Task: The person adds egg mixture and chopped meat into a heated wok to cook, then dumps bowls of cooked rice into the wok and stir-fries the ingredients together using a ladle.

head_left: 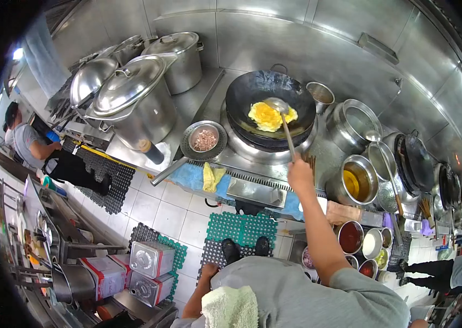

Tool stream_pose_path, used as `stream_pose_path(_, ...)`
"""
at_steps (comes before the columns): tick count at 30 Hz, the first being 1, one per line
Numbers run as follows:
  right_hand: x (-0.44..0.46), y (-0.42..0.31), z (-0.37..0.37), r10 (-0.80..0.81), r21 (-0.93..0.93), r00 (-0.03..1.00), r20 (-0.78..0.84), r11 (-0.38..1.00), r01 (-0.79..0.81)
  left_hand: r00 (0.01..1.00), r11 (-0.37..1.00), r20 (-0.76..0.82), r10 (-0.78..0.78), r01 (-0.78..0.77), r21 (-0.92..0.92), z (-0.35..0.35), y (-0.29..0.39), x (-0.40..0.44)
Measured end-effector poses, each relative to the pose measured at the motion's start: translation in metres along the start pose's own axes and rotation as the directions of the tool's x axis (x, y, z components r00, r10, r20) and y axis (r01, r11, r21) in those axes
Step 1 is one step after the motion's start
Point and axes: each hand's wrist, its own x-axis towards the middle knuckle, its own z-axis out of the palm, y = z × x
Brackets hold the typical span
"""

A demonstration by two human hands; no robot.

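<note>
My right hand (pixel 301 176) is closed round the handle of a metal ladle (pixel 288 136). The ladle's bowl rests in a black wok (pixel 242 90) on the burner, against yellow cooked egg (pixel 265 116). Left of the wok, a bowl of chopped pink meat (pixel 205 140) sits on a perforated strainer (pixel 216 154). My left hand (pixel 209 270) hangs low beside my body, near no object; its fingers look curled, too small to show whether they hold anything.
Large lidded pots (pixel 132 87) stand at the left. A pot of oil (pixel 358 180), a steel pot (pixel 357 117) and sauce containers (pixel 351 237) are on the right. Tins (pixel 151 258) stand on the floor. A person (pixel 26 139) is at far left, another (pixel 460 270) at far right.
</note>
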Motion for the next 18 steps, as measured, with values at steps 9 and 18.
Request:
stream_pose_path(9,0.007,-0.004,0.002,-0.1,0.054,0.993,-0.057,0.993,0.104,0.951,0.927,0.048,-0.307,0.31,-0.212,-0.031,0.027,-0.001)
stream_pose_path(18,0.021,-0.006,-0.036,0.06,0.773,0.801,0.596,0.23,-0.592,0.901,0.663,0.279,-0.332,0.433,-0.611,-0.051,-0.012,0.023)
